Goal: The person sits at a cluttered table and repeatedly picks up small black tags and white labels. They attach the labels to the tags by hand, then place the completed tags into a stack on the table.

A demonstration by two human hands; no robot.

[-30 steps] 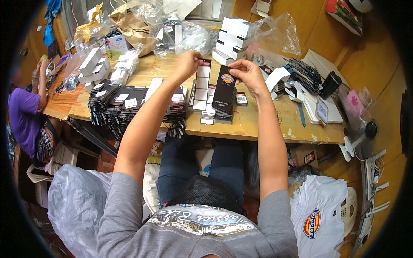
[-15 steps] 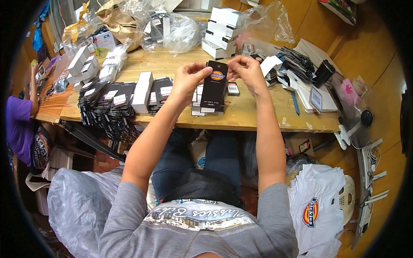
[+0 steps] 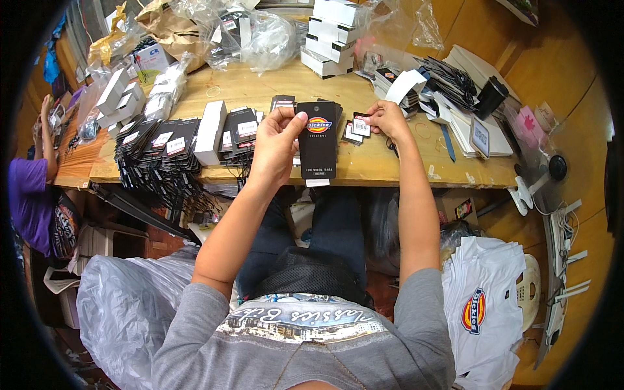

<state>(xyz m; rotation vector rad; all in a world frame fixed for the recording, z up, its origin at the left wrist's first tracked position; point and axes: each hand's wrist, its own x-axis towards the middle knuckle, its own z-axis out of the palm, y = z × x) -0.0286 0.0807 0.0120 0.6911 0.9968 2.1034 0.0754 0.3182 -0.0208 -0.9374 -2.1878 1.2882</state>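
My left hand (image 3: 274,143) is closed on a tall black hang tag (image 3: 319,151) with a coloured logo, its thumb pressed on the upper left edge. A white strip shows below the tag's lower end. To the right, my right hand (image 3: 390,122) pinches a small black card tag (image 3: 360,126) with a white barcode sticker. Another small card tag (image 3: 351,137) lies on the table just beneath it. Left of my left hand stand dense rows of black hang tags (image 3: 179,144) with white stickers, and a long white box (image 3: 210,133) stands among them.
White boxes (image 3: 327,49) are stacked at the back of the wooden table (image 3: 260,84), beside clear plastic bags (image 3: 270,42). Black tags (image 3: 448,78) and a blue strip (image 3: 448,142) lie right. Folded white shirts (image 3: 484,312) sit lower right. Another person in purple (image 3: 32,195) is at far left.
My right hand has moved right, away from the black hang tag, and now pinches a small card tag. My left hand has lowered slightly with the hang tag.
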